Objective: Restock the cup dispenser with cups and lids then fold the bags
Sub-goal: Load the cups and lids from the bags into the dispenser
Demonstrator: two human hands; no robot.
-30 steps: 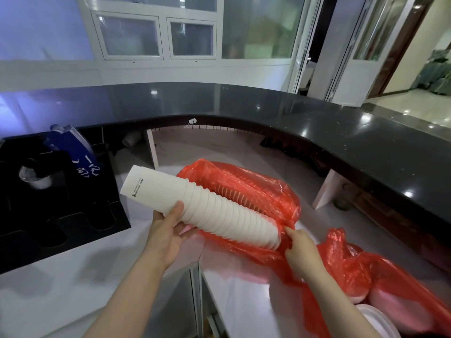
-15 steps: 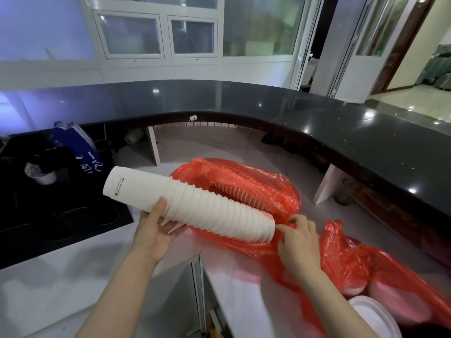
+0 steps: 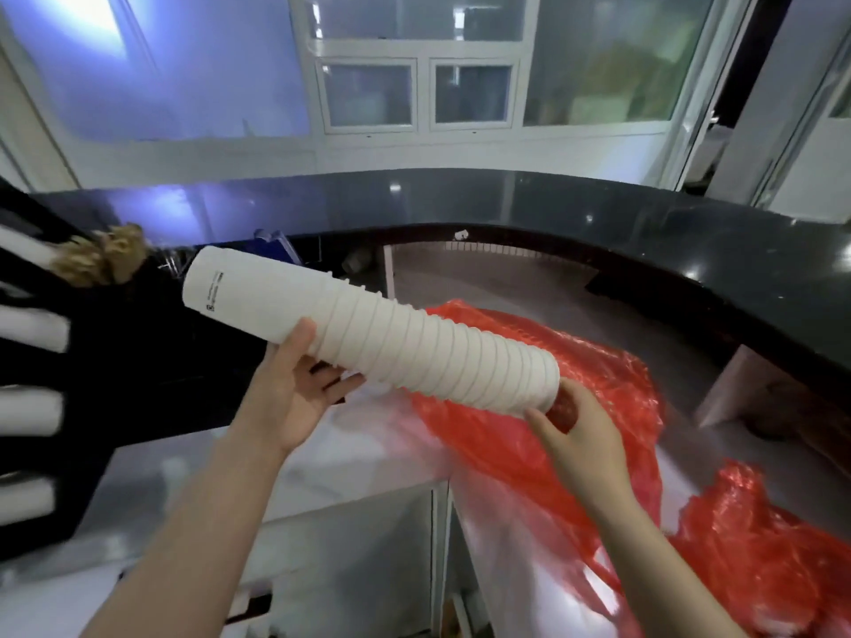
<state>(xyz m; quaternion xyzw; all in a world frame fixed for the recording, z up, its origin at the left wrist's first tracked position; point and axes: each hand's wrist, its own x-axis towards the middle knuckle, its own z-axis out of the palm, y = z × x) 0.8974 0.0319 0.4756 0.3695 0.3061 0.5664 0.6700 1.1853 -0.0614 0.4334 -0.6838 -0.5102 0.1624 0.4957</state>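
Observation:
A long stack of nested white paper cups [image 3: 368, 333] is held nearly level above the counter, its closed end pointing up and left. My left hand [image 3: 294, 393] grips the stack from below near its middle, thumb over the top. My right hand [image 3: 580, 435] cups the open lower-right end with curled fingers. Beneath lies a red plastic bag [image 3: 594, 389], crumpled and open on the pale counter. A second red bag [image 3: 760, 559] lies at the lower right. The black cup dispenser [image 3: 92, 361] stands at the left, with white cup ends showing in its slots.
A curved black raised countertop [image 3: 690, 269] rings the work area behind and to the right. A blue package [image 3: 271, 244] leans at the back, behind the stack. Something tan and fluffy [image 3: 101, 257] sits on top of the dispenser. White cabinet fronts [image 3: 359, 545] are below.
The stack of cups has come fully out of the red bag and moved up and left toward the dispenser. My view has swung left and closer, bringing the dispenser's front slots into sight.

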